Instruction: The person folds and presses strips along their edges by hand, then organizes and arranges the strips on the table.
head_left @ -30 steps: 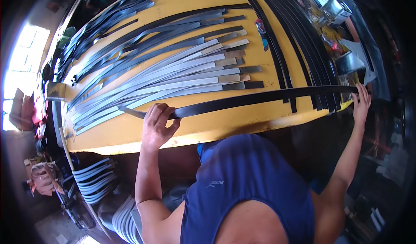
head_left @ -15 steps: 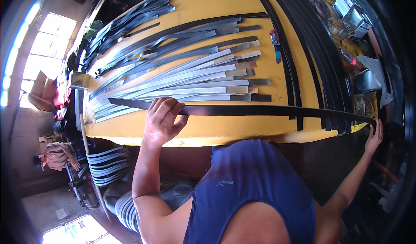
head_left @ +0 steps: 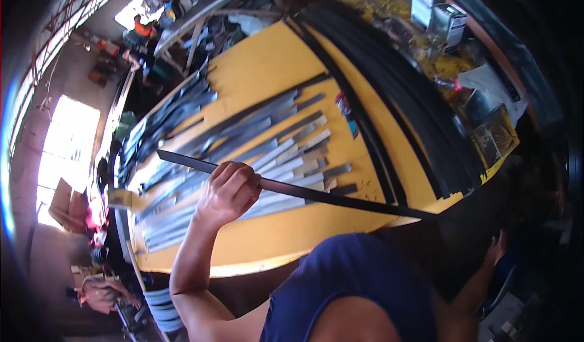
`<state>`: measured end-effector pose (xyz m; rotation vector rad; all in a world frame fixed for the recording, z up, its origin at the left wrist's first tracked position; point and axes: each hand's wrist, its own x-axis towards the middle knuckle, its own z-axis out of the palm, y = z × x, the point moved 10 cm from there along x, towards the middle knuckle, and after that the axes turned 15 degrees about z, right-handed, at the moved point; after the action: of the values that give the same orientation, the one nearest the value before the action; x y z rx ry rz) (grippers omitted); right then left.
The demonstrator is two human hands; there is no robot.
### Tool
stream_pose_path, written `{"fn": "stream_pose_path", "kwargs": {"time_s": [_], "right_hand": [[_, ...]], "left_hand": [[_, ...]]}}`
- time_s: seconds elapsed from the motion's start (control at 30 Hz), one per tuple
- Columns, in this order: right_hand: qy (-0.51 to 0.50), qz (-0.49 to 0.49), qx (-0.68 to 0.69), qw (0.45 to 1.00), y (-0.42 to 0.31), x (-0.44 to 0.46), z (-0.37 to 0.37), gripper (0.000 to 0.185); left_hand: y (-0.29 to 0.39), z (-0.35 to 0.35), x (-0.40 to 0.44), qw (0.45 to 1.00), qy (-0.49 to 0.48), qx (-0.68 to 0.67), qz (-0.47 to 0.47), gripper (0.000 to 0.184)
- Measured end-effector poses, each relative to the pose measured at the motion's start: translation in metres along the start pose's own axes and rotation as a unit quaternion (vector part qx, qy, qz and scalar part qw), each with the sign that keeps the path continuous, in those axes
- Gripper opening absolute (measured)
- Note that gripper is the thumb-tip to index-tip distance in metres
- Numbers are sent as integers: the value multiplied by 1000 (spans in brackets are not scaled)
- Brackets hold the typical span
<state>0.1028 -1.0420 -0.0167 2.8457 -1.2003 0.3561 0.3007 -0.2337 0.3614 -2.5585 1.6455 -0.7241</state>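
Note:
A long, narrow black strip slants across the view above the near edge of the yellow table. My left hand is closed around it near its left end, fingers over the top. Toward the right the strip runs into shadow, where its far end is hard to make out. My right hand is low at the right, dim and blurred, and its grip cannot be made out. Under the held strip, grey and pale strips lie fanned out on the table.
More black strips lie lengthwise along the table's right side, with a dark bundle at the far left. A small red-and-blue object rests between them. Boxes stand at the back right. Another person is at the lower left.
The view has tilted and shifted. The strip's right end has dropped relative to its left end. My right hand has moved down and appears away from the strip; my left hand keeps hold.

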Motion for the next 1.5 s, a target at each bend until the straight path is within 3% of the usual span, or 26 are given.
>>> {"fn": "stream_pose_path", "kwargs": {"time_s": [0.07,0.17,0.27,0.3,0.37,0.47,0.53,0.57,0.63,0.67,0.7,0.77,0.8,0.83,0.87,0.9,0.93,0.97,1.03,1.1,1.2,1.27,1.37,1.4,1.43,1.5], "right_hand": [[10,38,67,997,60,-32,39,48],[16,106,109,988,67,-75,33,47],[43,113,106,987,52,-83,24,44],[46,108,93,989,20,-68,9,43],[70,77,122,987,-68,-38,-46,41],[125,-23,169,977,-205,-12,-123,39],[139,-64,176,972,-267,-1,-134,39],[96,-56,186,976,-290,6,-128,37],[91,-66,167,979,-324,13,-113,35],[82,-70,167,980,-332,16,-110,35],[74,-77,168,980,-339,20,-108,35],[78,-74,165,981,-351,28,-101,36],[70,-69,158,983,-359,32,-100,36],[61,-63,151,985,-366,36,-100,36],[72,-78,154,982,-377,40,-101,36],[83,-93,157,980,-387,48,-97,36],[94,-108,158,977,-397,55,-91,36],[85,-107,150,979,-405,62,-85,36],[62,-86,130,986,-416,76,-69,37],[80,-70,117,987,-410,85,-50,39],[140,-63,105,982,-388,79,-55,53],[119,44,65,990,-353,66,-68,53],[143,161,140,966,-256,55,-34,53],[86,204,212,952,-221,46,-23,54],[134,210,234,940,-183,31,-9,56],[39,307,228,923,-104,0,42,59]], "left_hand": [[-7,-10,37,998,3,22,62,22],[-20,-21,100,982,27,85,168,22],[-93,-5,167,964,47,163,205,15],[-136,13,195,956,20,232,179,14],[-217,37,236,912,12,410,32,42],[-237,84,249,947,55,218,-228,73],[-168,150,247,986,55,67,-139,66],[-109,182,235,992,-34,106,-57,56],[-38,293,153,994,-76,-81,4,48],[6,262,115,993,-69,-92,-8,47],[16,279,58,975,-119,-161,-92,47],[11,283,-101,920,2,-211,-331,57],[14,276,-196,878,-2,-127,-461,62],[26,254,-298,829,71,-68,-550,64],[53,209,-379,741,122,13,-661,58],[92,184,-474,696,132,106,-698,50],[138,131,-492,620,81,188,-757,45],[185,110,-541,577,97,262,-767,47],[279,84,-597,392,114,233,-883,52],[349,92,-634,347,-13,219,-912,39],[386,143,-637,349,-132,117,-920,39],[391,179,-619,380,-162,51,-909,39],[374,209,-596,441,-148,-15,-885,38],[368,212,-592,452,-134,-32,-881,38],[358,215,-589,461,-124,-48,-877,38],[343,223,-589,473,-99,-82,-871,38]]}}
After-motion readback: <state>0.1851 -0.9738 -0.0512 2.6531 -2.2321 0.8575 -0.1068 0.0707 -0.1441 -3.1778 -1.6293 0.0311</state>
